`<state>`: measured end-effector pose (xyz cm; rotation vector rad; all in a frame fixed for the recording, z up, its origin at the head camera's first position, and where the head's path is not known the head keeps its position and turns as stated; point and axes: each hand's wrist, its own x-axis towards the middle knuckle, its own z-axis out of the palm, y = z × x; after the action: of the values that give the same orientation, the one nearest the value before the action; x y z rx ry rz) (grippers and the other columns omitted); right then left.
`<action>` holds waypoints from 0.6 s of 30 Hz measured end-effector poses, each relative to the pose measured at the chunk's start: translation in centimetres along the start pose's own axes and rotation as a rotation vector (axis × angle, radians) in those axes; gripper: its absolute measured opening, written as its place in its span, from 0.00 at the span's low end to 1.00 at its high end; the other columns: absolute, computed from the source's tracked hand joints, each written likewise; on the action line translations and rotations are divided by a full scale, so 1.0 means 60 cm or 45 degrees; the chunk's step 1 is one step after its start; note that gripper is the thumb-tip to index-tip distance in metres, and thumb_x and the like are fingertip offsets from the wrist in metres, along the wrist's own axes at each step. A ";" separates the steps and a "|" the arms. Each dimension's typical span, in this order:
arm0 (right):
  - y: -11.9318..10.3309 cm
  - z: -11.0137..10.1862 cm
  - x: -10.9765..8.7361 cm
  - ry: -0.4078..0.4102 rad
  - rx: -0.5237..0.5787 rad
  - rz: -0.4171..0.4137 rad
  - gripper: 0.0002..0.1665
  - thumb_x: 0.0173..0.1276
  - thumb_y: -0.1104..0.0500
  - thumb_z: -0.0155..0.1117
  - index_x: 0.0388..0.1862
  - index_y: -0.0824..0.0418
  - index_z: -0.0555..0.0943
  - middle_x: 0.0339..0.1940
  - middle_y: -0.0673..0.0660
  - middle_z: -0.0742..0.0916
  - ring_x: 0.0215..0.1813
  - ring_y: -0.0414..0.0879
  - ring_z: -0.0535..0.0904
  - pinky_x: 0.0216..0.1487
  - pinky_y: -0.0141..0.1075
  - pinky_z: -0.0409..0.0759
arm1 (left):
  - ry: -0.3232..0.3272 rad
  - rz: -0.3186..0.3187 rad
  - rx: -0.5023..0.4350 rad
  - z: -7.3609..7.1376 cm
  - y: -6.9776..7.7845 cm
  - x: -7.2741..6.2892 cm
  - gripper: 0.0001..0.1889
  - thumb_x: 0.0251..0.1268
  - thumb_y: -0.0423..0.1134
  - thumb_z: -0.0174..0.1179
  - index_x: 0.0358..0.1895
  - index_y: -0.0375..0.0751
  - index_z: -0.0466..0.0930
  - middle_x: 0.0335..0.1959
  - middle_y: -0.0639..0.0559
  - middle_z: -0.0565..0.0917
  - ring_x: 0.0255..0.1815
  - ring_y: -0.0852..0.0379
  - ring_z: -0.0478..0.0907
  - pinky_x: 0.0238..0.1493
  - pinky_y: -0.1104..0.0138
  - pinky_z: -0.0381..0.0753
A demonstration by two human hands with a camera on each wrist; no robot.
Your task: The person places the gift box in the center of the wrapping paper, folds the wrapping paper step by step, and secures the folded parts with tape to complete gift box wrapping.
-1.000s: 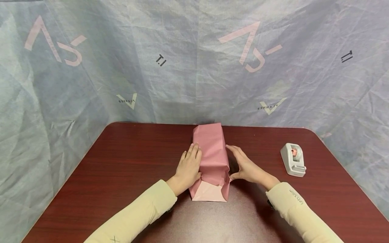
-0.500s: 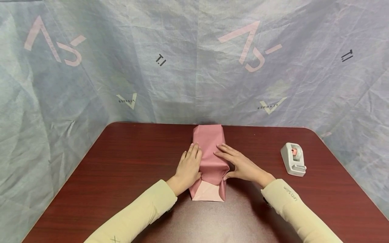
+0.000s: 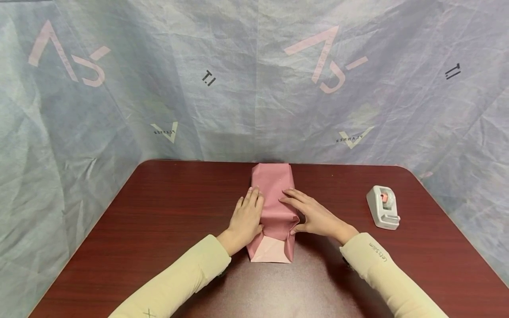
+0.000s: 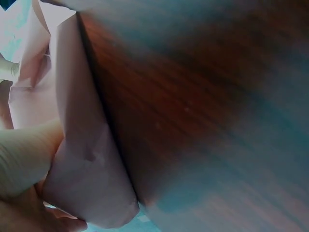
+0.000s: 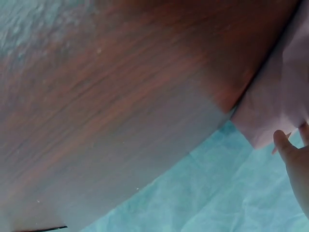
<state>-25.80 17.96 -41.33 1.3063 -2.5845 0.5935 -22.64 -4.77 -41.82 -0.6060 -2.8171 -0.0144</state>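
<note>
A long parcel in pink wrapping paper (image 3: pixel 274 203) lies on the table, its length pointing away from me. Its near end has the paper's sides tucked inward, leaving a pale trapezoid flap (image 3: pixel 272 251) flat on the table. My left hand (image 3: pixel 245 218) rests along the parcel's left edge, fingers extended on top, thumb at the near fold. From the right, my right hand (image 3: pixel 316 216) lays its extended fingers over the top edge, with the thumb at the near right corner. The left wrist view shows the left thumb (image 4: pixel 29 150) against the pink paper (image 4: pixel 91 164).
A white tape dispenser (image 3: pixel 383 207) with a roll of tape stands on the right of the dark red wooden table (image 3: pixel 179 198). Behind the table's far edge hangs a grey-blue printed cloth (image 3: pixel 226 110), which also runs along both sides.
The right hand has moved left, from beside the parcel onto its top edge, and the right side of the near end has been pushed inward. The left hand has stayed in place.
</note>
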 end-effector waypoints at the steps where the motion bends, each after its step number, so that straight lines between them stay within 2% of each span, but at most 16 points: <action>1: 0.001 -0.001 0.000 -0.011 0.004 0.000 0.52 0.38 0.47 0.77 0.64 0.58 0.67 0.69 0.60 0.67 0.70 0.55 0.59 0.65 0.52 0.60 | 0.000 -0.002 0.005 0.000 0.001 0.001 0.47 0.42 0.55 0.70 0.63 0.34 0.57 0.69 0.38 0.57 0.71 0.44 0.54 0.63 0.52 0.64; 9: 0.003 -0.006 -0.002 -0.046 0.101 0.021 0.53 0.38 0.49 0.77 0.65 0.58 0.67 0.69 0.61 0.66 0.71 0.57 0.57 0.66 0.50 0.57 | -0.046 -0.094 0.086 0.001 0.022 0.012 0.53 0.39 0.66 0.64 0.63 0.31 0.56 0.68 0.36 0.58 0.71 0.44 0.55 0.65 0.55 0.62; 14: 0.004 -0.004 -0.001 -0.023 0.101 -0.002 0.53 0.36 0.50 0.77 0.64 0.59 0.67 0.68 0.62 0.67 0.70 0.58 0.58 0.66 0.51 0.58 | -0.009 -0.142 0.173 0.008 0.034 0.016 0.53 0.37 0.66 0.66 0.62 0.31 0.58 0.67 0.35 0.61 0.69 0.43 0.58 0.65 0.57 0.63; 18: 0.004 -0.002 -0.001 -0.007 0.085 -0.015 0.53 0.36 0.50 0.77 0.64 0.60 0.68 0.68 0.62 0.67 0.70 0.58 0.59 0.65 0.51 0.59 | 0.011 -0.155 0.190 0.011 0.036 0.017 0.53 0.36 0.63 0.68 0.63 0.33 0.57 0.66 0.35 0.62 0.69 0.43 0.59 0.65 0.56 0.62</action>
<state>-25.96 18.17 -41.28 1.3447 -2.5800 0.6808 -22.82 -2.32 -42.28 -0.4002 -2.8100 0.1677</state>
